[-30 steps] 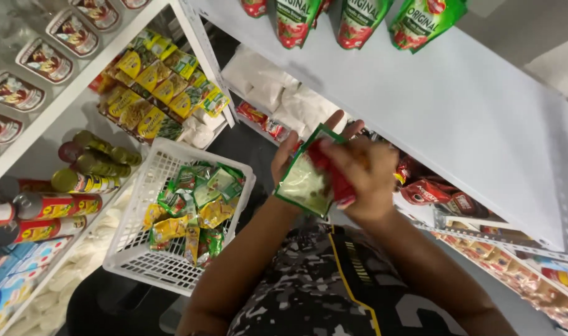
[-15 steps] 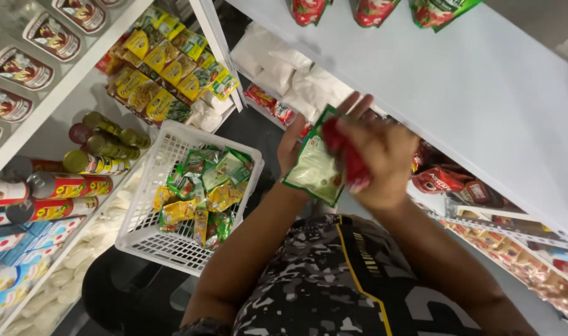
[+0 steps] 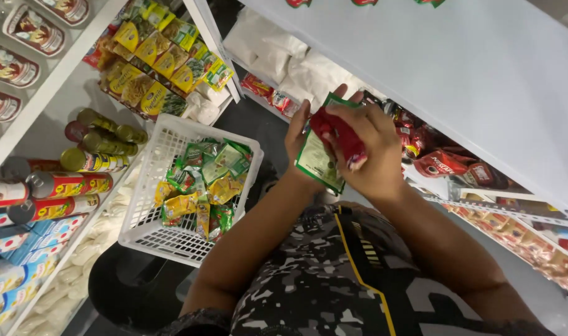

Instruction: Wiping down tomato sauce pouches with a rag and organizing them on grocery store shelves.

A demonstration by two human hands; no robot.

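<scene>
My left hand point(image 3: 297, 134) grips the left edge of a flat green and white sachet point(image 3: 318, 163) held up in front of my chest. My right hand point(image 3: 371, 155) is closed around a small red packet point(image 3: 340, 140) and presses it against the same sachet. Both hands meet just below the white shelf board point(image 3: 458, 81). To their left and lower down stands a white plastic basket point(image 3: 148, 186) with several green and yellow sachets point(image 3: 203, 180) in it.
Shelves line both sides of a narrow aisle. On the left are yellow packets point(image 3: 150, 68), cans point(image 3: 100, 143), tubes and blue boxes point(image 3: 23, 239). On the right are red packets point(image 3: 442, 162) and white bags point(image 3: 277, 56). The dark floor shows between.
Both hands with the green sachet and red packet have stayed together and shifted slightly right in view. The camera has tilted, so the upper shelf's hanging packs are nearly out of sight.
</scene>
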